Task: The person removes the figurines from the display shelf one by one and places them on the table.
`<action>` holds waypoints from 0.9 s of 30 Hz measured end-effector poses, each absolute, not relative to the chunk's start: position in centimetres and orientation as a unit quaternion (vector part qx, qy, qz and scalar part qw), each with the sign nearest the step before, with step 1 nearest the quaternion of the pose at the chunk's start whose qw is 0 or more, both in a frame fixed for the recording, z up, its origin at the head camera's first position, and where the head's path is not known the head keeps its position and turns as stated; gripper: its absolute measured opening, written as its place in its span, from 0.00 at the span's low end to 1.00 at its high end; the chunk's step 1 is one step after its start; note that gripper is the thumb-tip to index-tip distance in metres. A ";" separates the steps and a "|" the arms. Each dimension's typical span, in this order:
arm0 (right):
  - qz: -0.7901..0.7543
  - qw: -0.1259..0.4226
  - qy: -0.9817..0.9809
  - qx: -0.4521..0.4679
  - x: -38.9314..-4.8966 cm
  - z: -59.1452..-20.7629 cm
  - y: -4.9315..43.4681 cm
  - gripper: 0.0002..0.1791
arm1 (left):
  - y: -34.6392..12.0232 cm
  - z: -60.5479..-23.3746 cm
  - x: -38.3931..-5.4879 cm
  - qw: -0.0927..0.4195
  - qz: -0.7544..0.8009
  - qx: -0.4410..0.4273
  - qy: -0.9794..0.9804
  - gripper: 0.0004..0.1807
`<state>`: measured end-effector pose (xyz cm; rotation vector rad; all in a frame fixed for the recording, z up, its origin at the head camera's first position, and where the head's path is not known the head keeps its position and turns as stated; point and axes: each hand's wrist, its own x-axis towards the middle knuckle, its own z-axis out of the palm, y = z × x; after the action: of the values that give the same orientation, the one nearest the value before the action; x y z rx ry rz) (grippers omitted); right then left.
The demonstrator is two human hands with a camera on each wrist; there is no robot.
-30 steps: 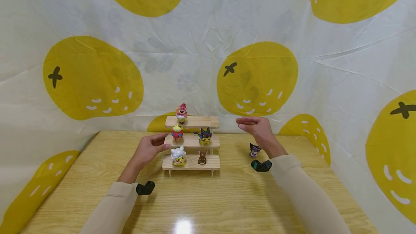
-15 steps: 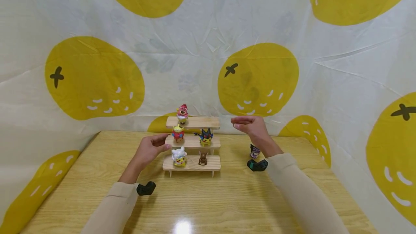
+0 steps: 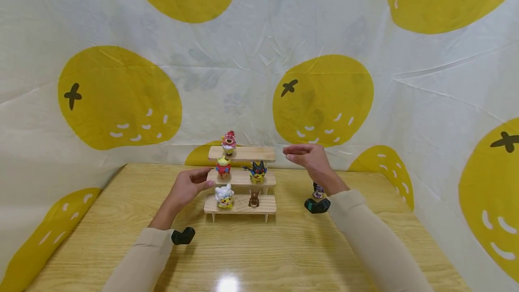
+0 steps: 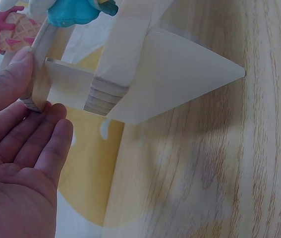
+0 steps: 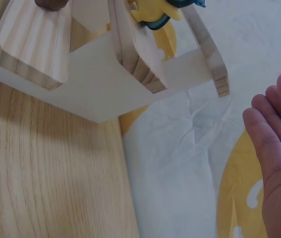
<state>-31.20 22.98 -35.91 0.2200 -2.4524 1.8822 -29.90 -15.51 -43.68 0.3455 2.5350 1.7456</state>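
Observation:
A three-tier wooden display stand [image 3: 265, 204] holds several small figurines. My left hand [image 3: 188, 187] is at its left side. In the left wrist view, the thumb [image 4: 24, 72] lies over the end of the middle board [image 4: 40, 88] and the fingers curl beneath it. My right hand [image 3: 311, 159] is raised to the right of the top board [image 3: 257, 153], fingers together and nothing held; the right wrist view shows a gap between its fingertips and that board's end [image 5: 222, 84]. A pink bear figurine [image 3: 229, 142] is on top, with a black-and-yellow one [image 3: 257, 172] below.
On the table [image 3: 243, 251], a purple-and-black figurine [image 3: 318, 191] stands behind my right wrist, partly hidden. The middle tier also carries a red figurine [image 3: 223, 169]; a white-and-yellow one [image 3: 224, 197] and a brown one [image 3: 254, 198] share the bottom tier. A patterned cloth [image 3: 227, 93] hangs behind.
My right hand has drifted left, closer to the stand, and now covers more of the purple-and-black figurine. The left hand stays at the stand's left side.

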 end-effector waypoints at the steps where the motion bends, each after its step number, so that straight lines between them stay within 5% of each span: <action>1: 0.608 0.021 -0.790 0.071 -31.2 -35.8 22.8 0.18 | -15.5 -43.7 -29.9 0.022 0.564 0.112 0.818 0.32; 27: 0.611 -0.012 -0.787 0.088 -32.1 -34.5 18.8 0.16 | -15.6 -43.6 -29.9 0.022 0.563 0.117 0.818 0.32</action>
<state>-32.08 18.77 -34.53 0.2778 -2.4920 1.9330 -29.90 -15.58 -43.64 0.3618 2.5338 1.7452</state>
